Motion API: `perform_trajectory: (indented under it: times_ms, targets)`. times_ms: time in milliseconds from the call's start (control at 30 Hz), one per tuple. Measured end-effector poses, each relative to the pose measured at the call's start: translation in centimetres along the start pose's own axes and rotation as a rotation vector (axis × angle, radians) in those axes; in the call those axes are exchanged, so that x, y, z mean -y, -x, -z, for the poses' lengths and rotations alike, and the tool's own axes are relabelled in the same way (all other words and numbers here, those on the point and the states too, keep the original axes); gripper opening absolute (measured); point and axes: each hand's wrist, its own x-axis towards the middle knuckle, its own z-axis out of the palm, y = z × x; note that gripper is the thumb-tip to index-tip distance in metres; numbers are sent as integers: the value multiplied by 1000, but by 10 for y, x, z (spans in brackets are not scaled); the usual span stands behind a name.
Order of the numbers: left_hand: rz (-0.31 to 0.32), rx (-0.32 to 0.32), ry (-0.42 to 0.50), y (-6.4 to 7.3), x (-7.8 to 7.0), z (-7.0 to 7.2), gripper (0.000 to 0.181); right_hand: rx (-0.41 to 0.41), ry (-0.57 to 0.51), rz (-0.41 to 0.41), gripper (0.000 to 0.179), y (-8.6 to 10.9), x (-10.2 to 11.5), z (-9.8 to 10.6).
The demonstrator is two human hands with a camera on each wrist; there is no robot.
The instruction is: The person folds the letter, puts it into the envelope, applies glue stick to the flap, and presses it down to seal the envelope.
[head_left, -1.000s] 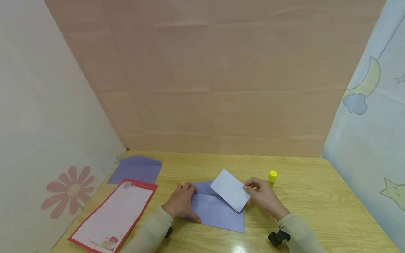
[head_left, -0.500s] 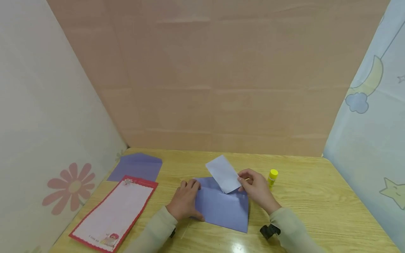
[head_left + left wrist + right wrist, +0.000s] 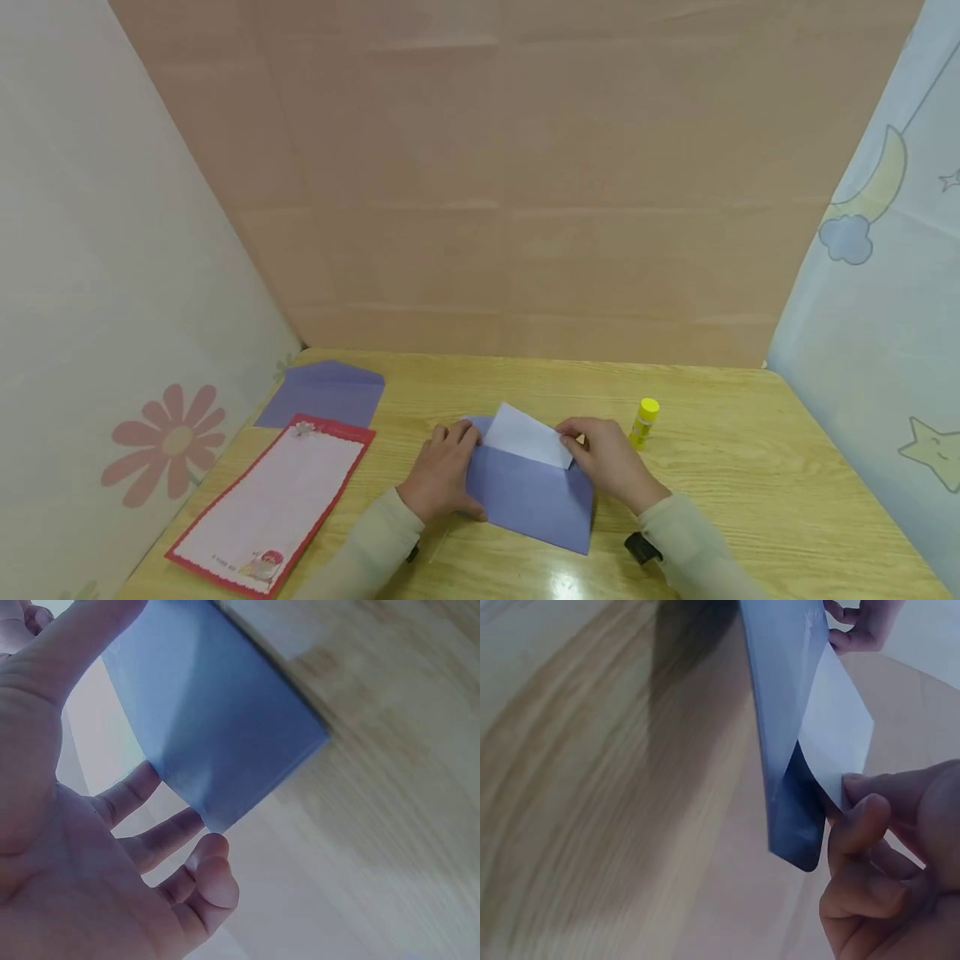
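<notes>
A purple envelope (image 3: 528, 504) lies in front of me with its mouth facing away and its flap open. My left hand (image 3: 442, 471) grips its left end, thumb at the near edge and fingers at the far edge. In the left wrist view, fingertips meet the side of the envelope (image 3: 217, 712). A folded white paper (image 3: 527, 437) sits tilted and partly inside the mouth; its lower part is hidden by the envelope's front. My right hand (image 3: 611, 462) pinches this paper at its right corner. The right wrist view shows thumb and index finger on the white paper (image 3: 838, 712).
A glue stick (image 3: 642, 423) with a yellow cap stands right of the right hand. At left lies a red-bordered sheet (image 3: 273, 500), with a second purple envelope (image 3: 326, 398) behind it. A brown sheet (image 3: 495, 183) hangs behind the wooden table (image 3: 735, 467).
The right hand raised the white paper to the envelope's far side, then brought it down so its lower part went inside the mouth. The left hand kept its grip on the envelope.
</notes>
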Motion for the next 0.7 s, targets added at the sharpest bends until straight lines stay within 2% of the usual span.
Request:
perform_trajectory:
  times_ms: [167, 367, 533, 700]
  targets:
    - [-3, -5, -24, -1, -3, 0, 95, 39, 73, 65, 9, 3, 1, -4]
    - [-15, -19, -35, -2, -3, -1, 96, 55, 47, 53, 8, 6, 1, -8]
    - [-42, -23, -39, -4, -3, -4, 97, 112, -62, 4, 4, 6, 2, -8]
    - [-54, -58, -17, -5, -4, -3, 95, 117, -140, -113, 10, 7, 0, -7]
